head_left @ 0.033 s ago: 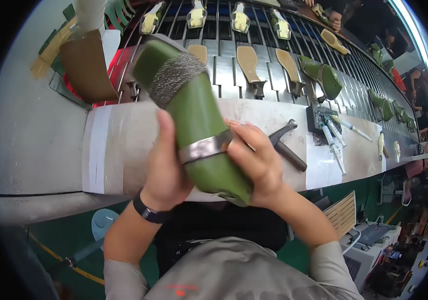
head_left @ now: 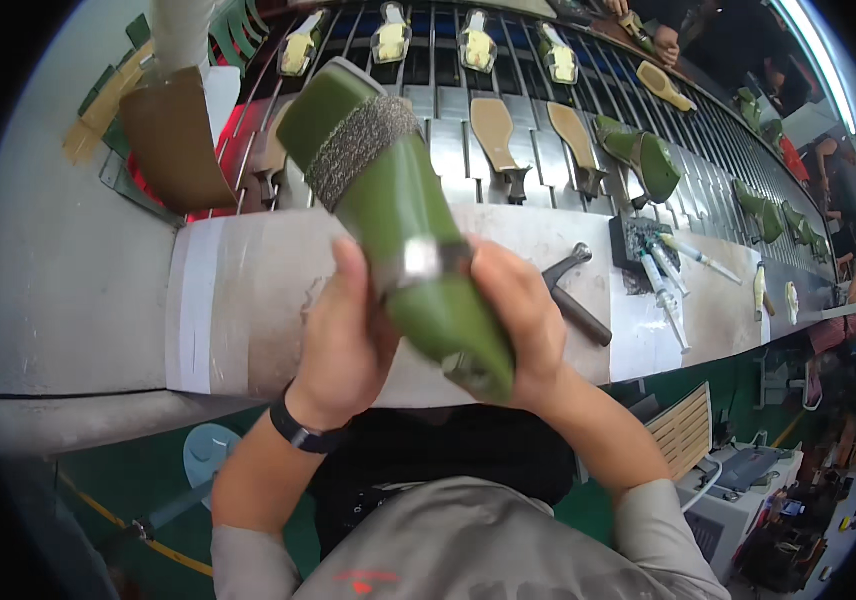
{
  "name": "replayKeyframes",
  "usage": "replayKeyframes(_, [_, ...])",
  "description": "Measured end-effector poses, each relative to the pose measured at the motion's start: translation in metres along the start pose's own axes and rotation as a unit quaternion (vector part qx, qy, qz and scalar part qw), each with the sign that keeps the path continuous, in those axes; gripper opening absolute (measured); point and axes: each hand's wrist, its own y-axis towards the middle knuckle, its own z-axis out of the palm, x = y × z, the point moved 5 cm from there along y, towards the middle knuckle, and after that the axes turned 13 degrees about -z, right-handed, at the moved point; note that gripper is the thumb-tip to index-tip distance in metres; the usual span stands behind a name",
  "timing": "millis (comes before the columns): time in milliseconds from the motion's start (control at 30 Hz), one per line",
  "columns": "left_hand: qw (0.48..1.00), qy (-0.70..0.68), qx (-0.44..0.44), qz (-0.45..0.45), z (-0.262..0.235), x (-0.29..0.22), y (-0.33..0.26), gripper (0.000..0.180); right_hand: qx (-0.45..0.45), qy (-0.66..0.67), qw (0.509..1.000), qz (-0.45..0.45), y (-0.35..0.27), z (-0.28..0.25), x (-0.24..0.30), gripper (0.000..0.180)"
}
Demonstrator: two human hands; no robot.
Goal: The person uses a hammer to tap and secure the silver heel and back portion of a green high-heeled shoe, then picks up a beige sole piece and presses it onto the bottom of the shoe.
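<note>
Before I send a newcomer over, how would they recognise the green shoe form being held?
Find the pale bench beside the metal conveyor. Above it, between the left hand and right hand, is the green shoe form, with a glittery silver band and shiny strap. Unlike the green forms on the conveyor, it is held up.

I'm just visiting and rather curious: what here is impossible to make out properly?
All in the head view:
- Green shoe last: its far side is turned away; its near end is blurred.
- Left grip: its fingers vanish behind the last, so whether they press it is unclear.
- Leftmost tan sole: partly covered by the last.
- Syringes: too small to tell how full.
</note>
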Motion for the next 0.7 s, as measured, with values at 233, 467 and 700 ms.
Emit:
replayKeyframes(233, [0.772, 0.587, -0.104, 0.22, -0.05, 0.031, -0.041, 0.037, -0.113, 0.068, 0.891, 0.435, 0.043, 0.066, -0.162, 0.052])
replayKeyframes(467, [0.989, -0.131, 0.017, -0.07, -0.068, 0.067, -0.043, 0.019, 0.181, -0.073, 0.867, 0.459, -0.007, 0.075, -0.252, 0.06])
replayKeyframes(700, [0.905, 0.418, 0.0, 0.075, -0.057, 0.034, -0.031, 0.036, 0.437, -0.313, 0.767, 0.352, 0.02, -0.026, -0.317, 0.052])
